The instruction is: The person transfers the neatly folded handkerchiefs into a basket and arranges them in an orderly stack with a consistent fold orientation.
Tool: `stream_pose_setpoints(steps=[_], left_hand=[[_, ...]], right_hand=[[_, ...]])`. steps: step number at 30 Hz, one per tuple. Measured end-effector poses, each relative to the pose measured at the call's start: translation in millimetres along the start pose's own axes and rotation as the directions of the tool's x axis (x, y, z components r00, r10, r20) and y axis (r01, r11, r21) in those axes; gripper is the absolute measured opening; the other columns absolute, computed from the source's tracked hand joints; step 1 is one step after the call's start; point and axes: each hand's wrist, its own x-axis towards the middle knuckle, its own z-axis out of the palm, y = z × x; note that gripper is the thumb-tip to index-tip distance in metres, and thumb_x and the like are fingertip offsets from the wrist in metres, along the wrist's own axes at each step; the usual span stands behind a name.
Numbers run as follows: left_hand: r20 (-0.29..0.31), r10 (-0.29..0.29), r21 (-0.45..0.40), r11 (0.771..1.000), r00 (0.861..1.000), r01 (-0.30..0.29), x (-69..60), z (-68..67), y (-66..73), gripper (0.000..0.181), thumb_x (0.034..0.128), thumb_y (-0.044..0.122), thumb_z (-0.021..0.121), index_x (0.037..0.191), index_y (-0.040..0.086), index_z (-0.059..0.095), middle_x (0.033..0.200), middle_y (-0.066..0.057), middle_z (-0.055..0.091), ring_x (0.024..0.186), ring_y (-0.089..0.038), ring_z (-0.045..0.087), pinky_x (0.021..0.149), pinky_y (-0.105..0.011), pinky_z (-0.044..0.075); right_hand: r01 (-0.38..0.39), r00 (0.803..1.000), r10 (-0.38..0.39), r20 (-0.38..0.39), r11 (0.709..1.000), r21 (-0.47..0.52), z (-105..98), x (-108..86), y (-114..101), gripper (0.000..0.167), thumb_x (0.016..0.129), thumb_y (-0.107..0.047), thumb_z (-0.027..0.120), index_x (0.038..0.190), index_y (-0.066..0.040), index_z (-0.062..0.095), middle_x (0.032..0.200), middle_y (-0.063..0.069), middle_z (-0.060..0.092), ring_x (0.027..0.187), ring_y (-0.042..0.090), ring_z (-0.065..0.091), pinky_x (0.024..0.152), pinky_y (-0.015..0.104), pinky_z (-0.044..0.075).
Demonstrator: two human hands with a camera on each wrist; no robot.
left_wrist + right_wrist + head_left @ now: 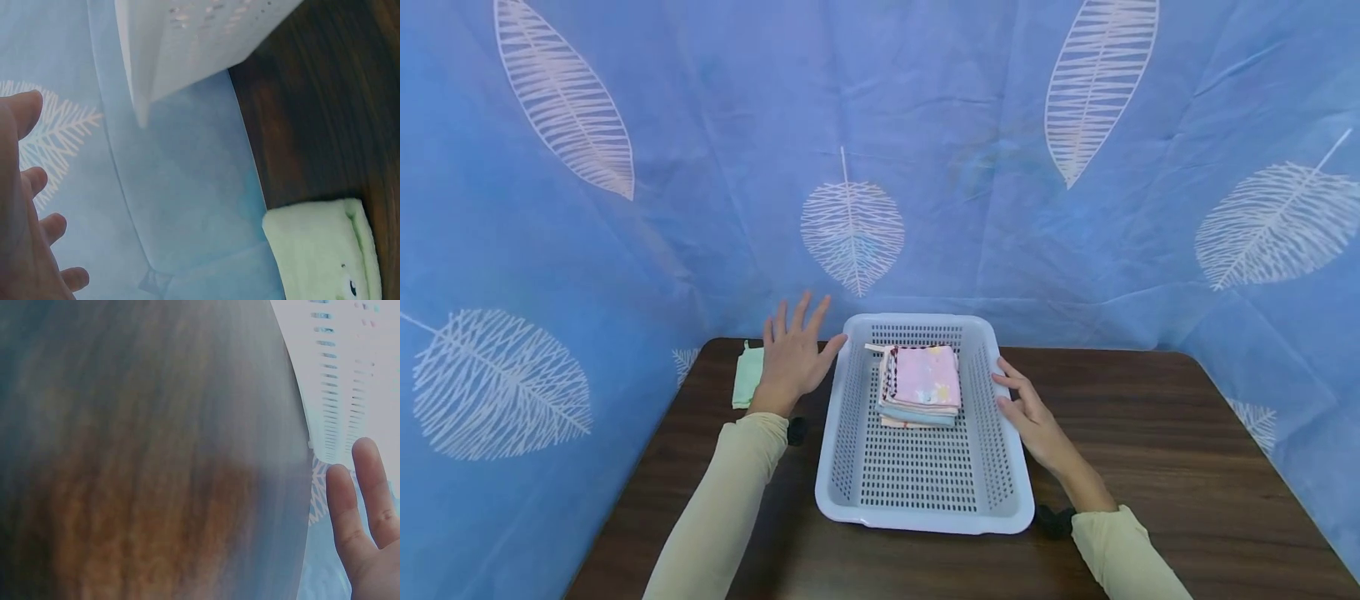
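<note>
A white perforated plastic basket (917, 523) stands on the dark wooden table. Inside it, toward the far end, lies a stack of folded cloths (927, 377), a pink one on top with pale blue and cream ones below. My left hand (793, 358) is raised left of the basket, fingers spread and holding nothing. Partly behind that hand is a folded light green cloth (747, 377), seen closer in the left wrist view (319, 250). My right hand (1033, 417) is at the basket's right rim with fingers extended; whether they touch it I cannot tell.
Dark wooden tabletop (1157, 450) extends to the right of the basket and in front of it. Behind and beside the table hangs a blue curtain (940, 233) with white leaf prints, close to the table's far edge.
</note>
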Motion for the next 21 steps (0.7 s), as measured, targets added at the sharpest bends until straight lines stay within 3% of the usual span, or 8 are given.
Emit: stream_pose_setpoints(steps=[8,21], left_hand=[[0.017,-0.035,0.016,0.999,0.999,0.035,-7.9,0.3,-19.2,0.072,0.1039,0.064,0.036,0.165,0.035,0.013,0.174,-0.007,0.006,0.159,-0.047,0.0,0.123,-0.071,0.005],[0.054,-0.069,0.003,0.998,0.996,0.069,-8.8,-4.0,-41.4,0.074,0.1045,0.062,0.039,0.166,0.031,0.012,0.175,-0.009,0.002,0.158,-0.049,-0.002,0.123,-0.072,0.001]], right_hand=[[0.0,1.0,0.0,0.007,1.0,-0.003,1,0.4,0,0.048,0.11,-0.006,0.038,0.156,0.002,0.025,0.174,0.013,-0.004,0.111,0.017,0.072,0.076,0.034,0.064],[-0.01,1.0,0.01,0.013,0.999,0.046,0,-1.9,2,0.05,0.111,-0.008,0.035,0.158,0.0,0.021,0.174,0.011,-0.005,0.113,0.016,0.071,0.079,0.034,0.064]])
